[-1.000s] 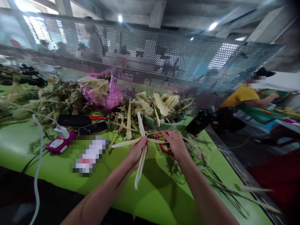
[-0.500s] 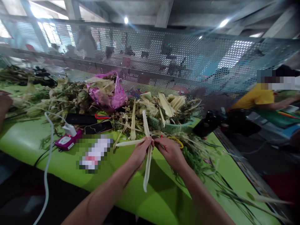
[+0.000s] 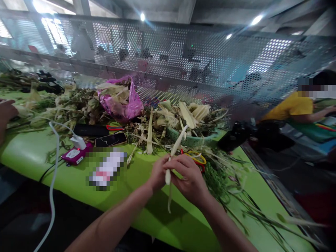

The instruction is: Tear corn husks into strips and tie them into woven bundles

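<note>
Pale corn husk strips (image 3: pixel 178 141) are pinched between both my hands above the green table. One strip points up and away, and a thin end hangs down below the fingers. My left hand (image 3: pixel 158 174) is closed round the strips where they meet. My right hand (image 3: pixel 187 175) is closed on them too, its fingers bent over a short folded end. Part of the join is hidden behind the fingers. Just beyond my right hand lie red and yellow loops (image 3: pixel 199 158), perhaps scissor handles. A loose husk strip (image 3: pixel 149 134) leans on the plant scraps farther back.
Behind stands a green basket (image 3: pixel 196 141) heaped with dry husks, beside a pink plastic bag (image 3: pixel 132 108) of husks. A purple power strip (image 3: pixel 76 154), a phone (image 3: pixel 110 139) and a white cable (image 3: pixel 53 196) lie left. Green stems (image 3: pixel 216 180) spread right. Another person's hand (image 3: pixel 7 110) shows far left.
The strip that stuck out to the left has been folded over at the join. My right hand has come in over the strips, and the upper strip now tilts right.
</note>
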`<state>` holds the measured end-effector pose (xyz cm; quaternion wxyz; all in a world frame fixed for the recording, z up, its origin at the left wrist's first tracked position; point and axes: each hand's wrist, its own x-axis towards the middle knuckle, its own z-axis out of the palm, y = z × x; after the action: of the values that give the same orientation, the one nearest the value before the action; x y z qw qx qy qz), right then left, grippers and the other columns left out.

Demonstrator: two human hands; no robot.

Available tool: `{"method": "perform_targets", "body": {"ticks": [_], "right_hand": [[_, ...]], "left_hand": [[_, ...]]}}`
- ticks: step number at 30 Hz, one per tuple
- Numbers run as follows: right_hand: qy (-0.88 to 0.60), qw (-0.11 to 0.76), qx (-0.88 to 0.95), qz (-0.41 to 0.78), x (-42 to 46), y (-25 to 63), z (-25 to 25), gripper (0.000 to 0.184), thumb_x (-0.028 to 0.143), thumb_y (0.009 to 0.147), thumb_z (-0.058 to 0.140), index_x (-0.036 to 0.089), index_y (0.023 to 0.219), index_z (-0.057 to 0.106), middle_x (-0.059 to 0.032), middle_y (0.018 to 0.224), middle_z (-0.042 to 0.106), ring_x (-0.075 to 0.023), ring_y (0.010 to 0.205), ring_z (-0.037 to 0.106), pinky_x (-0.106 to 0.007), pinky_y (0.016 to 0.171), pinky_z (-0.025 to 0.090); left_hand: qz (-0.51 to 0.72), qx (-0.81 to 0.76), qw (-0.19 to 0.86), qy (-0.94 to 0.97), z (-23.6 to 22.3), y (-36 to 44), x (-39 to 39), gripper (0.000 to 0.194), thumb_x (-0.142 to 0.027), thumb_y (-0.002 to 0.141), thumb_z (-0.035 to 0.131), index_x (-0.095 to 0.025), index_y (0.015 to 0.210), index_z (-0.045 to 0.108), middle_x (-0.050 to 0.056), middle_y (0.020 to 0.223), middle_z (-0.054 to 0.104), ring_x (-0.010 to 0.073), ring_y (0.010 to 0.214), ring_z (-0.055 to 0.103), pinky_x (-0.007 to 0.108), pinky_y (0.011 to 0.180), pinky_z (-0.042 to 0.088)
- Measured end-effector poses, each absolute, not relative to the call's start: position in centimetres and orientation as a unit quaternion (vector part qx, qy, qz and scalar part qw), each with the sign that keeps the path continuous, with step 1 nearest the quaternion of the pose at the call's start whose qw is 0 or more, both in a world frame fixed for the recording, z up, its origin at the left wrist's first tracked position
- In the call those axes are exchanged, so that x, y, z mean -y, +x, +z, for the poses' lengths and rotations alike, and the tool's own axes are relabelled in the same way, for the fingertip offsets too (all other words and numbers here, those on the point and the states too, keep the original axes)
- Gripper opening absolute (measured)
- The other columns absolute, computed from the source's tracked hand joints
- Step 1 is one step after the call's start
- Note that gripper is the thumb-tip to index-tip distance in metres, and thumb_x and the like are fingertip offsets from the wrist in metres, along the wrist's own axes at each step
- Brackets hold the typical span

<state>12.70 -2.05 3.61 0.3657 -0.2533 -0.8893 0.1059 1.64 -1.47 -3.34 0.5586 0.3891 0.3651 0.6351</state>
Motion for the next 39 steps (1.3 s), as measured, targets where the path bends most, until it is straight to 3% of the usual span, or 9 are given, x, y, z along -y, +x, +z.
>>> {"method": "perform_targets", "body": {"ticks": [8, 18, 22, 26, 30, 32, 35, 39], "right_hand": [[-0.368, 0.455, 0.762, 0.277, 0.4, 14.2, 3.4, 0.007, 0.025, 0.081, 0.064, 0.021, 0.086, 0.066, -0.0036, 0.084, 0.068, -0.0198, 0.080, 0.063, -0.031, 0.073, 0.049], [-0.407, 0.451, 0.663, 0.437, -1.0, 14.4, 2.5, 0.018, 0.034, 0.075, 0.071, 0.018, 0.082, 0.068, -0.0038, 0.078, 0.067, -0.0177, 0.072, 0.060, -0.029, 0.067, 0.046], [-0.416, 0.438, 0.655, 0.453, -1.5, 14.5, 1.9, 0.021, 0.035, 0.072, 0.073, 0.017, 0.079, 0.068, -0.0031, 0.075, 0.066, -0.0166, 0.068, 0.059, -0.029, 0.064, 0.046], [-0.413, 0.421, 0.725, 0.355, -1.9, 14.8, 1.7, 0.020, 0.032, 0.076, 0.069, 0.017, 0.088, 0.067, -0.0056, 0.084, 0.067, -0.0197, 0.075, 0.061, -0.033, 0.070, 0.049], [-0.400, 0.431, 0.807, 0.052, -1.7, 15.2, 2.2, 0.044, 0.018, 0.078, 0.065, 0.025, 0.121, 0.059, -0.0092, 0.123, 0.058, -0.0257, 0.107, 0.055, -0.042, 0.092, 0.043], [-0.369, 0.378, 0.847, -0.063, -1.4, 15.2, 2.4, 0.045, 0.013, 0.080, 0.062, 0.031, 0.121, 0.059, -0.0060, 0.134, 0.053, -0.0270, 0.117, 0.049, -0.045, 0.098, 0.036], [-0.318, 0.305, 0.891, -0.108, -1.0, 14.8, 2.5, 0.037, 0.013, 0.083, 0.060, 0.035, 0.112, 0.064, -0.0021, 0.133, 0.055, -0.0264, 0.118, 0.048, -0.046, 0.098, 0.033], [-0.294, 0.327, 0.895, -0.078, -1.0, 14.4, 2.4, 0.021, 0.020, 0.085, 0.062, 0.033, 0.100, 0.069, -0.0006, 0.114, 0.068, -0.0250, 0.109, 0.052, -0.043, 0.094, 0.036]], "left_hand": [[0.629, -0.373, 0.605, 0.315, -2.2, 0.8, 1.2, 0.031, -0.048, 0.076, 0.062, -0.017, 0.077, 0.056, -0.005, 0.060, 0.040, 0.0083, 0.054, 0.031, 0.022, 0.051, 0.026], [0.601, -0.305, 0.682, 0.283, -1.4, 0.7, 1.8, 0.017, -0.030, 0.071, 0.063, -0.017, 0.077, 0.052, -0.006, 0.061, 0.038, 0.0080, 0.055, 0.035, 0.022, 0.055, 0.033], [0.598, -0.314, 0.677, 0.292, -1.3, 0.6, 1.8, 0.031, -0.045, 0.075, 0.063, -0.017, 0.075, 0.049, -0.007, 0.058, 0.034, 0.0067, 0.051, 0.030, 0.021, 0.053, 0.030], [0.608, -0.368, 0.638, 0.296, -1.4, 0.4, 1.5, 0.037, -0.050, 0.076, 0.062, -0.018, 0.071, 0.045, -0.008, 0.055, 0.031, 0.0059, 0.048, 0.027, 0.021, 0.050, 0.024], [0.636, -0.370, 0.623, 0.265, -1.7, 0.3, 1.2, 0.037, -0.049, 0.074, 0.065, -0.019, 0.070, 0.043, -0.009, 0.054, 0.030, 0.0060, 0.047, 0.025, 0.022, 0.048, 0.022], [0.649, -0.356, 0.623, 0.253, -1.9, 0.2, 1.0, 0.037, -0.048, 0.073, 0.066, -0.019, 0.070, 0.042, -0.009, 0.054, 0.030, 0.0060, 0.047, 0.025, 0.022, 0.048, 0.022], [0.655, -0.350, 0.626, 0.239, -2.2, 0.2, 0.8, 0.039, -0.048, 0.071, 0.068, -0.019, 0.069, 0.041, -0.009, 0.054, 0.031, 0.0061, 0.047, 0.027, 0.022, 0.049, 0.024], [0.650, -0.361, 0.614, 0.264, -2.4, 0.3, 0.7, 0.038, -0.049, 0.071, 0.067, -0.019, 0.070, 0.044, -0.008, 0.057, 0.035, 0.0064, 0.049, 0.029, 0.022, 0.049, 0.025]]}}
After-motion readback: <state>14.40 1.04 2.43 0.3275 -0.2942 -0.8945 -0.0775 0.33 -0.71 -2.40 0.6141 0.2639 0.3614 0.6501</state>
